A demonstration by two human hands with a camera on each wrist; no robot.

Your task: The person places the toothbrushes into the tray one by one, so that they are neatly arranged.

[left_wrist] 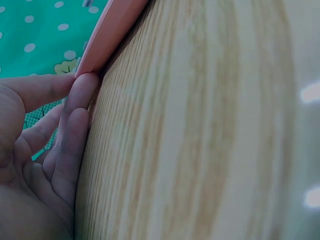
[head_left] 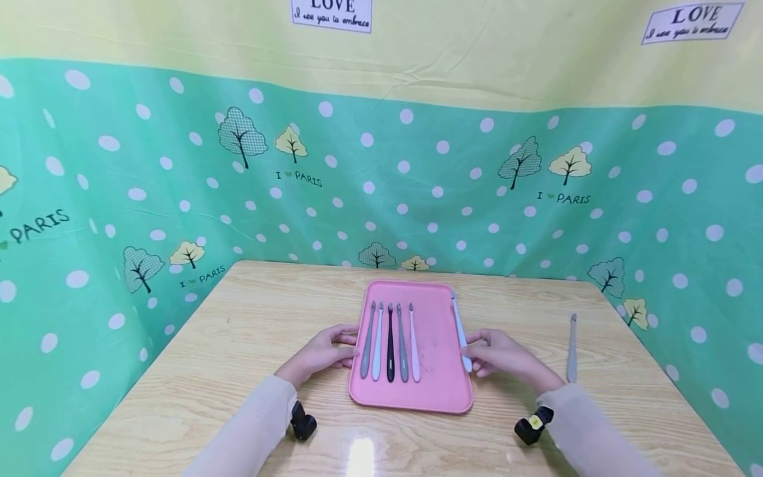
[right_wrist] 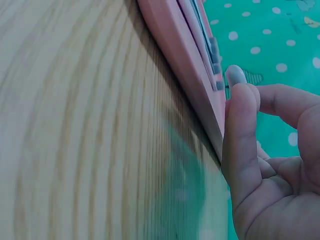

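A pink tray lies on the table, bearing several slim tools with small metal tips that look like cuticle trimmers. Its left part holds a row of them: grey, pale blue, a black trimmer, grey and a pale pink trimmer. My left hand pinches the tray's left rim; the left wrist view shows its fingertips at the tray corner. Along the right rim, my right hand pinches the lower handle of a light blue trimmer. In the right wrist view its handle end sticks out past the fingers.
One more grey trimmer lies on the wooden table, right of my right hand. A green and yellow curtain with dots and trees hangs behind the table and along both sides.
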